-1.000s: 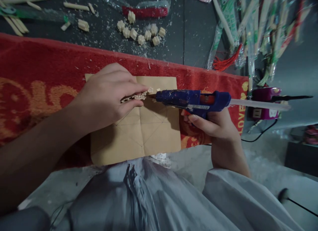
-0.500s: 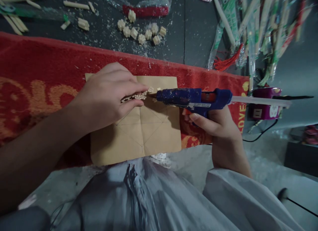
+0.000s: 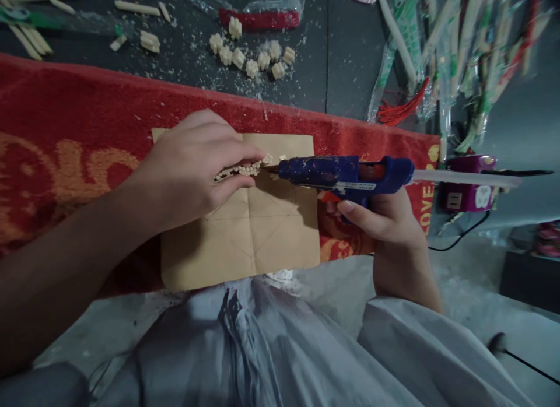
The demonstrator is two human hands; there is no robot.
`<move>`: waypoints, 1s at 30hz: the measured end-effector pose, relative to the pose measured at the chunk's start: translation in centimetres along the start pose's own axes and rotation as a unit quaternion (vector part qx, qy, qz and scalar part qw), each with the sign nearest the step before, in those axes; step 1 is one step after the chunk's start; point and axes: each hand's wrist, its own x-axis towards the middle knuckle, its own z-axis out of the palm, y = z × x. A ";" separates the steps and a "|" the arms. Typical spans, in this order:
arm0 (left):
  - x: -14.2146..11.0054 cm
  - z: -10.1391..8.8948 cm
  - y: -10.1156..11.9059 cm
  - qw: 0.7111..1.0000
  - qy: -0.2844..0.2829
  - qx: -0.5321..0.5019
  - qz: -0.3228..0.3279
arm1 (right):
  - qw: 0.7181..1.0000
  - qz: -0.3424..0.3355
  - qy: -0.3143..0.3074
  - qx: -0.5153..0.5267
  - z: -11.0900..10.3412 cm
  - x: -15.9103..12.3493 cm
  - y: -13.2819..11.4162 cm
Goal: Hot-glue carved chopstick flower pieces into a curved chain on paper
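Note:
Between the thumb and fingers of my left hand (image 3: 196, 168) is a strip of small pale flower-shaped wooden pieces (image 3: 245, 170), partly hidden by the fingers. My right hand (image 3: 380, 217) is wrapped round the handle of a blue glue gun (image 3: 324, 172), thumb on its near side. The gun's nozzle points left, touching or very close to the strip's right end; I cannot tell which. A clear glue stick (image 3: 464, 178) juts from the gun's back. Under both lies a creased tan card (image 3: 280, 244) with pencil lines drawn on it.
A red towel (image 3: 79, 109) lies along the table edge beneath the card. Loose flower-shaped pieces (image 3: 251, 67) and shavings are scattered on the dark table (image 3: 345, 63). Wrapped sticks (image 3: 455, 51) and a red tassel (image 3: 405, 106) are at right, near a purple power socket (image 3: 468, 191).
Both hands hold nearly the same pose. The glue gun has shifted very slightly right, along with a small drift of the whole view.

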 end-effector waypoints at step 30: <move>-0.1 0.2 -0.3 0.997 0.046 0.041 0.050 | 0.993 -0.089 -0.069 -0.038 -0.5 0.3 0.4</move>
